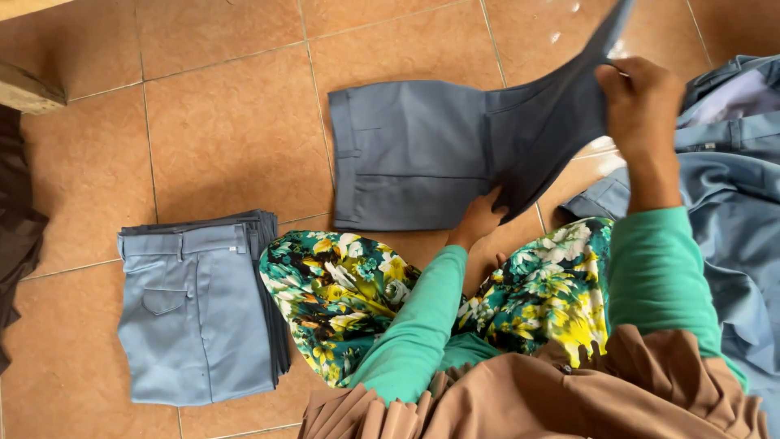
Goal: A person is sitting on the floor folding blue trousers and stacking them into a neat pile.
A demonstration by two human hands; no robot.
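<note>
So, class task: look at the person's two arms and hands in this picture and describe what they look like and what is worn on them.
Both arms wear long, plain green sleeves that reach to the wrists, with no pattern or cuff detail showing. The left hand and the right hand are bare: no gloves. No rings, watch or bracelets can be seen. The sleeve fabric looks soft and stretchy, lying close on the forearms.

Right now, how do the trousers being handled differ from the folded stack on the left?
The trousers in hand are a darker slate grey, single and part unfolded, one leg lifted by the right hand while the left hand presses the fold. The folded stack is lighter blue-grey, several pairs piled neatly, untouched. Both lie on the tiled floor.
</note>
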